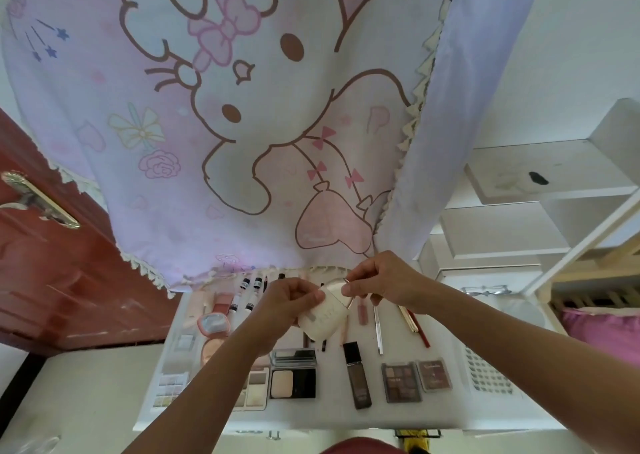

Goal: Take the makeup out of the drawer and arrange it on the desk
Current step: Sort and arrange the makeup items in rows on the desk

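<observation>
Both of my hands hold a cream-white makeup compact [327,317] above the white desk [398,415]. My left hand [291,303] grips its lower left side, and my right hand [379,280] pinches its top right edge. Below them, makeup lies in rows: a black powder compact [293,382], a dark foundation bottle [356,374], two eyeshadow palettes [401,381] [433,374], a pink round compact [213,324], small tubes [246,285], and thin pencils [378,329]. Pale palettes [171,386] lie at the left. No drawer shows.
A pink cartoon curtain [242,124] hangs over the back of the desk. A red door [52,263] with a gold handle stands at the left. White shelves [519,211] and a white perforated basket [485,374] are at the right.
</observation>
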